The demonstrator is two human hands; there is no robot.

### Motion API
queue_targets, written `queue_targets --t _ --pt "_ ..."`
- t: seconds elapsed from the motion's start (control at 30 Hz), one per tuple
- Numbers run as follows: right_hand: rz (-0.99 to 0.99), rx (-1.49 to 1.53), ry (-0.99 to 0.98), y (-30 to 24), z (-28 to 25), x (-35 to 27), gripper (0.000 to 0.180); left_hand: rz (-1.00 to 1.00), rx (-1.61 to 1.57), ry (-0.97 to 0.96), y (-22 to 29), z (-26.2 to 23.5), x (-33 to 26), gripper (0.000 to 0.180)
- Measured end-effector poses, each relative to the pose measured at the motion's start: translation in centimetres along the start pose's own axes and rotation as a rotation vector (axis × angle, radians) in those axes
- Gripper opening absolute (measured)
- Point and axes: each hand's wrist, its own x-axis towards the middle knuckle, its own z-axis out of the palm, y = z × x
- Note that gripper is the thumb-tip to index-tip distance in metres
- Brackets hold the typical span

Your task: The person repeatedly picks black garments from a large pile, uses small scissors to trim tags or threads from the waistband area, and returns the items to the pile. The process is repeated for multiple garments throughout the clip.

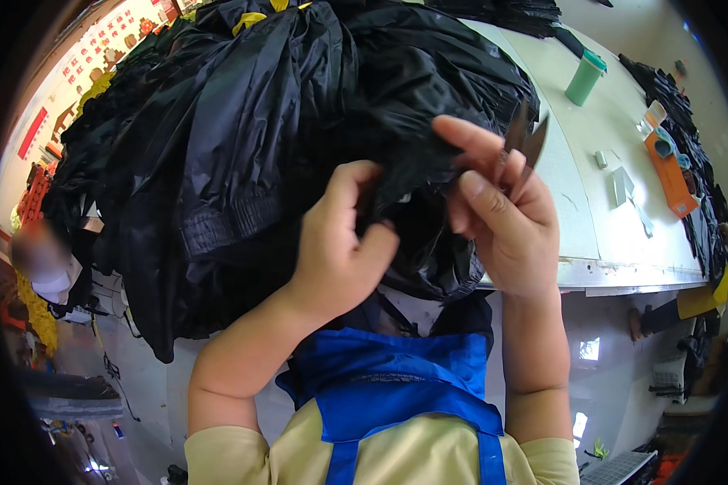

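Note:
A large pile of shiny black garments (243, 137) covers the table in front of me, with gathered elastic edges (230, 226) showing. My left hand (332, 250) is closed on a fold of black cloth (412, 174), pinched between thumb and fingers. Tucked in my right hand (510, 226) is a pair of thread snips (532, 145), its dark blades pointing up and away from the cloth. That hand's thumb and forefinger reach toward the same fold and look slightly blurred. Whether they touch the cloth is hard to see.
On the pale tabletop (566, 194) to the right stand a green cup (586, 78) and an orange box (670, 174). More black garments (663, 89) lie along the far right. Another person (48, 259) is at the left edge, and someone's yellow-clad arm (687, 303) shows at right.

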Motion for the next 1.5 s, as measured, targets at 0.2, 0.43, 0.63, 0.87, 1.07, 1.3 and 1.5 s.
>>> queue_targets --t 0.2,0.43,0.63,0.87,1.07,1.3,1.5 --pt "-0.263 -0.445 0.117 1.3 -1.3 0.9 0.039 -0.132 0.022 -0.102 1.5 -3.7 0.5 0.014" --pt "-0.500 -0.326 0.113 2.3 0.9 -1.5 0.041 -0.314 -0.316 -0.065 2.6 -4.1 -0.9 0.017" --pt "-0.703 -0.574 -0.264 -0.8 3.4 1.4 0.033 -0.220 -0.265 -0.058 3.3 -4.5 -1.1 0.017" --pt "-0.401 -0.765 -0.164 1.8 2.7 3.5 0.018 -0.453 -0.608 -0.096 3.8 -6.8 -1.6 0.016" --pt "-0.299 -0.596 -0.016 5.0 0.5 -0.2 0.024 -0.522 -0.729 -0.181 2.9 -7.6 -1.4 0.027" --pt "-0.442 -0.872 -0.054 0.2 2.8 -1.4 0.041 -0.476 -0.698 -0.202 2.8 -7.3 -1.4 0.020" --pt "-0.470 -0.829 0.046 1.4 3.7 -2.4 0.038 -0.426 -0.691 -0.142 2.9 -6.5 -1.9 0.017"
